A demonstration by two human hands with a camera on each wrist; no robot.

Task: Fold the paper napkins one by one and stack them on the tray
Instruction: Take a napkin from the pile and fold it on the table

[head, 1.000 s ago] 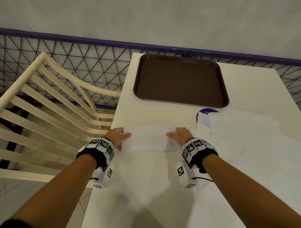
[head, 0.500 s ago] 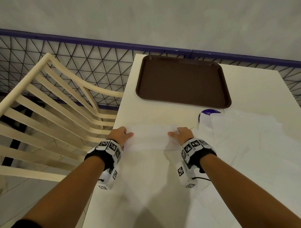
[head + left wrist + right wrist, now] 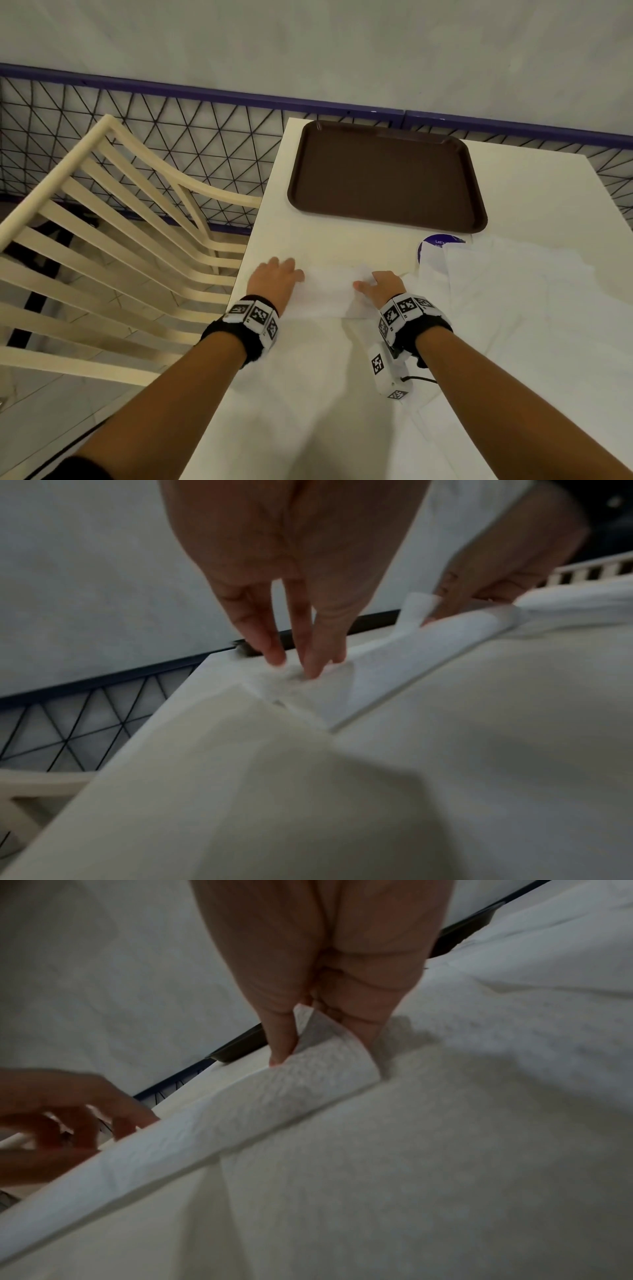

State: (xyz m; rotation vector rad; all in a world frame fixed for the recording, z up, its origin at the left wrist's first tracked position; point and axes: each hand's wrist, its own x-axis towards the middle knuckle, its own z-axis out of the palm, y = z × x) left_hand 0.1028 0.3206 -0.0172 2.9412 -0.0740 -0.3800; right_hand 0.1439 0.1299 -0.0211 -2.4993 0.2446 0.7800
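A white paper napkin (image 3: 327, 291), folded into a long strip, lies on the table in front of the empty brown tray (image 3: 387, 178). My left hand (image 3: 291, 270) lies palm down on the strip's left end. In the left wrist view its straight fingertips (image 3: 310, 666) press the napkin (image 3: 394, 669) onto the table. My right hand (image 3: 364, 282) pinches the right end. The right wrist view shows thumb and fingers of that hand (image 3: 301, 1042) holding the napkin's (image 3: 240, 1112) corner, lifted and curling up.
A loose heap of unfolded white napkins (image 3: 513, 301) covers the table's right side, partly hiding a round purple object (image 3: 435, 244). A cream slatted chair (image 3: 120, 246) stands left of the table (image 3: 548, 192). A black mesh fence (image 3: 171, 137) runs behind.
My left hand has gone from holding the napkin's left end to lying flat on it. The right hand has raised the right end slightly.
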